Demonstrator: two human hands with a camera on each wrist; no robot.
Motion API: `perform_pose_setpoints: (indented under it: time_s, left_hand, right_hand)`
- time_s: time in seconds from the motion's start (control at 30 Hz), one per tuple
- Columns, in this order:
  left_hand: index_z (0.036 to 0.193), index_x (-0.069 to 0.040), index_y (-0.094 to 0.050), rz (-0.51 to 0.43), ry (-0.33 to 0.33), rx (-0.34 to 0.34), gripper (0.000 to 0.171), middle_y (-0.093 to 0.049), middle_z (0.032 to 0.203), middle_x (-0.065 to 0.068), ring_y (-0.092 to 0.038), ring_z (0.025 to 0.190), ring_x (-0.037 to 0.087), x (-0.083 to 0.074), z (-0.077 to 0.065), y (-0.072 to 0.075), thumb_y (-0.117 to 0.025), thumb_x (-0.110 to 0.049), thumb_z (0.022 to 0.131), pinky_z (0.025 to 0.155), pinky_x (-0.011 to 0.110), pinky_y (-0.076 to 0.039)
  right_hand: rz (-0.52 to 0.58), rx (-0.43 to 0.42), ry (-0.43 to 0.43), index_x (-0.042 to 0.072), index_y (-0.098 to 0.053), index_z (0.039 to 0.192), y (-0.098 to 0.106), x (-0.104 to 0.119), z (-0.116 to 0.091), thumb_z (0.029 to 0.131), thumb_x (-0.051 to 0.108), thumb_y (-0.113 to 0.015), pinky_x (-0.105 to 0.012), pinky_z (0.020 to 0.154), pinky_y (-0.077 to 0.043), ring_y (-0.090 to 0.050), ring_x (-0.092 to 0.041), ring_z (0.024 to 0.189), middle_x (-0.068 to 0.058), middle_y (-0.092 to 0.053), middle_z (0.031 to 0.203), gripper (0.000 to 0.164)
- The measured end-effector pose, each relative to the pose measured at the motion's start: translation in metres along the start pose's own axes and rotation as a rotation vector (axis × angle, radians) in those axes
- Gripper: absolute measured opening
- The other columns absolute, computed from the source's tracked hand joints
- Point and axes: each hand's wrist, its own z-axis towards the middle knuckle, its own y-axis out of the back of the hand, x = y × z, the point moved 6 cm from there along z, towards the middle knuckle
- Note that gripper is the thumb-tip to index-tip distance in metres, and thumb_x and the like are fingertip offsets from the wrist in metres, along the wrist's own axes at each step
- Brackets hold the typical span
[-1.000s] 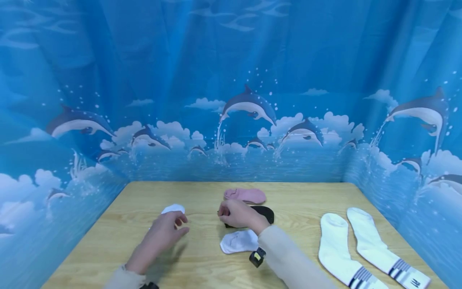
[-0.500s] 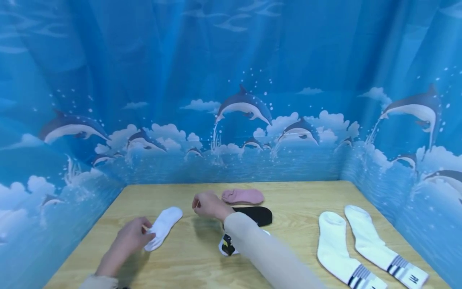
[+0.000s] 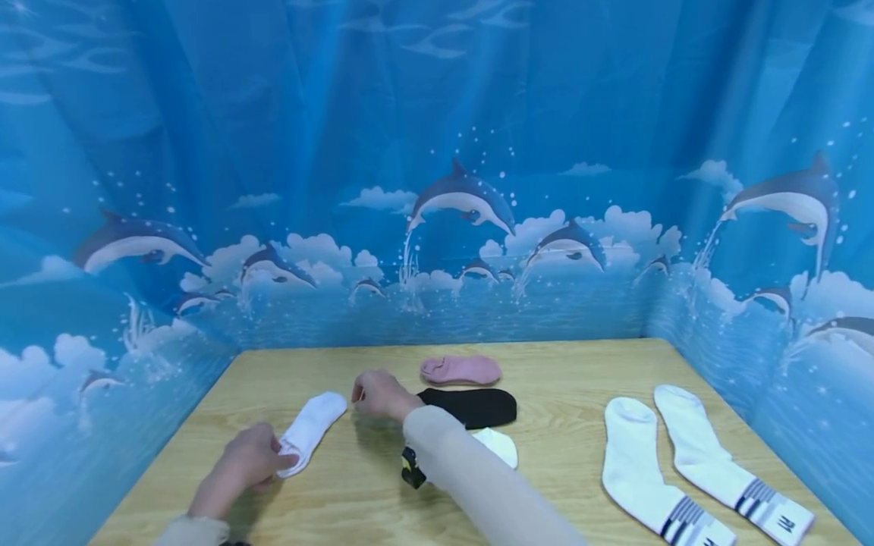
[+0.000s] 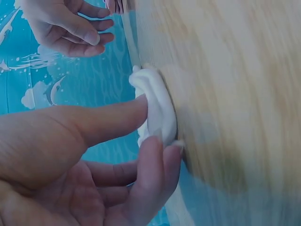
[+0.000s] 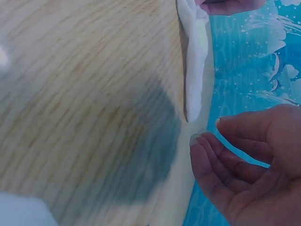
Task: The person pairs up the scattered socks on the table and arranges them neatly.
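Note:
A white ankle sock lies slantwise on the left part of the wooden table. At its near end, my left hand pinches the opening; the left wrist view shows the thumb on one side of the bunched white fabric and fingertips on the other. My right hand hovers just beyond the sock's toe end, its fingers loosely bent. In the right wrist view a gap shows between that hand's thumb and fingers, with nothing held, beside the sock's tip.
A pink sock and a black sock lie at the table's middle. Another white ankle sock is partly hidden under my right sleeve. Two long white striped socks lie at the right. A dolphin-print curtain encloses the table.
My right hand has moved left from over the black sock to the white sock's toe end. My left hand has drawn back toward the sock's near end and taken hold there.

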Motion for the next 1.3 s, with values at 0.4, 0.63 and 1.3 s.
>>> perform_pose_setpoints:
  time_s: [0.4, 0.63, 1.3]
  left_hand:
    - [0.083, 0.001, -0.057, -0.136, -0.029, 0.058, 0.029, -0.058, 0.077, 0.01, -0.059, 0.058, 0.017, -0.015, 0.001, -0.009, -0.085, 0.0, 0.076, 0.052, 0.028, -0.056]
    - [0.084, 0.001, -0.058, -0.093, -0.046, 0.079, 0.028, -0.059, 0.08, 0.013, -0.06, 0.06, 0.018, -0.017, 0.002, -0.009, -0.085, -0.001, 0.076, 0.053, 0.028, -0.056]
    - [0.075, -0.007, -0.065, -0.005, -0.154, -0.03, 0.021, -0.059, 0.069, 0.0, -0.051, 0.066, 0.017, -0.039, 0.007, 0.012, -0.083, -0.015, 0.081, 0.061, 0.033, -0.042]
  right_hand:
    - [0.039, 0.015, -0.1, 0.003, -0.075, 0.11, -0.009, -0.014, 0.001, 0.092, 0.008, -0.072, -0.029, 0.085, -0.057, -0.069, -0.026, 0.104, -0.01, -0.074, 0.112, 0.019]
    - [-0.064, -0.037, -0.079, 0.005, -0.075, 0.09, -0.013, -0.016, 0.001, 0.08, 0.005, -0.079, -0.023, 0.073, -0.052, -0.065, -0.019, 0.084, -0.004, -0.074, 0.091, 0.011]
    - [0.145, -0.126, -0.093, 0.007, -0.07, 0.084, 0.017, -0.026, -0.011, 0.09, 0.012, -0.071, -0.021, 0.065, -0.044, -0.052, -0.009, 0.07, -0.001, -0.065, 0.079, 0.008]
